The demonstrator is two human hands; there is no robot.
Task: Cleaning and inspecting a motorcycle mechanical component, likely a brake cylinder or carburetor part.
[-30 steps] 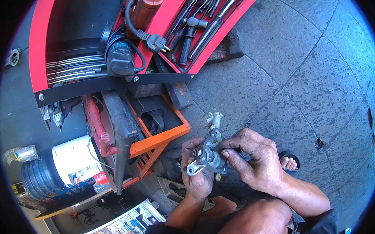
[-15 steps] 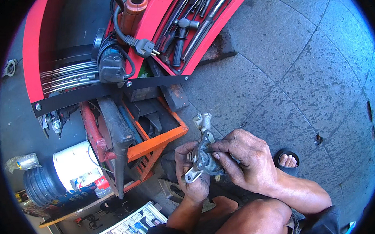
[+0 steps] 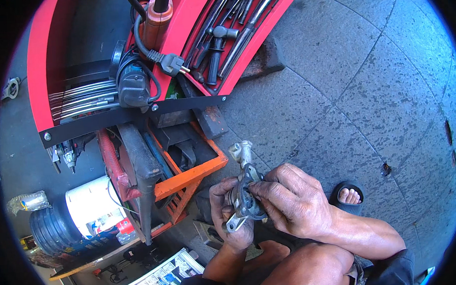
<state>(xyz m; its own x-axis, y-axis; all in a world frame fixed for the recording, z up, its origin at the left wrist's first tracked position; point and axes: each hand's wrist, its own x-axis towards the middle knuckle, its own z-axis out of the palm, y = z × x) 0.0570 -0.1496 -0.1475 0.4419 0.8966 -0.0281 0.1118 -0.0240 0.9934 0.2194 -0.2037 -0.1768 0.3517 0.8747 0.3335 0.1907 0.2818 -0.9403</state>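
Note:
A grey metal housing (image 3: pixel 244 206) with a pipe-like neck (image 3: pixel 242 151) and bolt-hole lugs looks like a water pump body. My left hand (image 3: pixel 236 230) is closed around its left and lower side, holding it above my knees. On its right, my right hand (image 3: pixel 297 198) has thumb and fingertips pinched together at the open face of the housing. Whatever is between those fingertips is hidden. The housing's hollow side is partly covered by the same fingers.
A red tool tray (image 3: pixel 244 41) holds wrenches and a ratchet at the upper left. A corded power tool (image 3: pixel 134 84) rests in it, plug hanging over. Below stand an orange metal frame (image 3: pixel 191 173) and a white-and-blue bucket (image 3: pixel 92 202). A newspaper (image 3: pixel 165 278) lies below.
The housing has turned slightly, its neck now leaning further left. My right fingertips have shifted a little left and down at its open face. My left hand keeps its hold.

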